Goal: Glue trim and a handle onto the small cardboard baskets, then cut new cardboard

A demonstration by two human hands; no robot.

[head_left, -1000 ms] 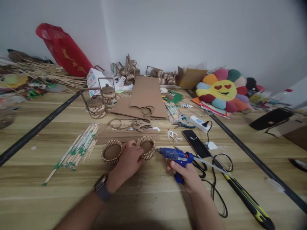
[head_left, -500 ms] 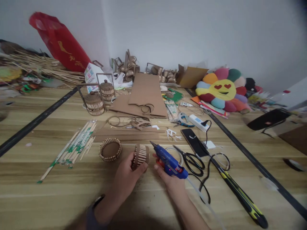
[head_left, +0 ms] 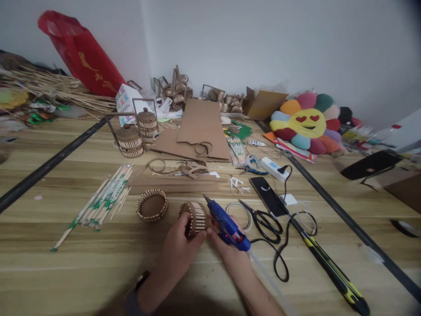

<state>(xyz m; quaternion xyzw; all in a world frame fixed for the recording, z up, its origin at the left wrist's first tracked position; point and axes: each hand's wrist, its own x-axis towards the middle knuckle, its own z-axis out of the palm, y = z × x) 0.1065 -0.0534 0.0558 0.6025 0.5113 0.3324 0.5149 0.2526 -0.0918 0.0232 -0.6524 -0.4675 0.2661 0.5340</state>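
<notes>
My left hand (head_left: 180, 243) is closed on a small round basket (head_left: 199, 218) made of short sticks with a brown cardboard band, tilted on its side. A blue hot glue gun (head_left: 228, 226) sits in my right hand (head_left: 230, 252), its nozzle pointing up and left just above the basket's right side. The right fingertips reach the basket's lower right edge. To the left, a second shallow stick-walled basket (head_left: 151, 205) with a cardboard bottom stands on the table. A glue stick trails from the gun's back end.
Bundled sticks in plastic (head_left: 107, 197) lie at the left. Right of my hands are black scissors (head_left: 265, 221), a roll of tape (head_left: 241, 215), a phone (head_left: 268, 195) and a yellow-black utility knife (head_left: 332, 270). Cardboard sheets (head_left: 200, 123) and finished lidded baskets (head_left: 130, 142) stand farther back.
The small basket has turned to show more of its open side and shifted slightly right. My right hand and the glue gun have moved left and closer to it.
</notes>
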